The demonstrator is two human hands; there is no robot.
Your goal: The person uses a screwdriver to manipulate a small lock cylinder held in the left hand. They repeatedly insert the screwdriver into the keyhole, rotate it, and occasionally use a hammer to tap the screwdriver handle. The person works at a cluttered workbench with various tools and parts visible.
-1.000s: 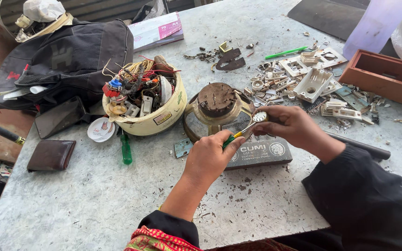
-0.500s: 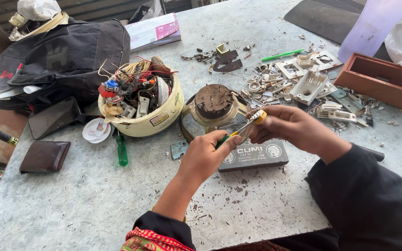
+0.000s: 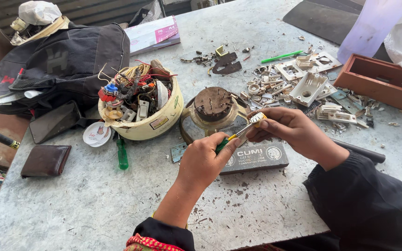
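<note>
My left hand [image 3: 204, 160] grips a small screwdriver [image 3: 231, 137] with a green and yellow handle; its blade points up and right. My right hand [image 3: 290, 130] pinches a small pale metal part [image 3: 257, 117] at the blade's tip. Both hands hover above a dark grey rectangular sharpening stone [image 3: 256, 157] on the grey worktable [image 3: 94, 204]. Just behind them stands a round rusty motor-like unit [image 3: 213, 104] in a cream housing.
A cream bowl [image 3: 140, 109] full of wires and switches sits to the left, with a green screwdriver [image 3: 122, 154] beside it. Black backpack [image 3: 56, 65], brown wallet [image 3: 45, 161], white broken switch parts [image 3: 303, 83], a wooden box [image 3: 378, 81] and a green pen [image 3: 281, 56] lie around.
Both hands stay together on the screwdriver and small part. The view has shifted slightly; the hands sit a touch lower and nearer the stone.
</note>
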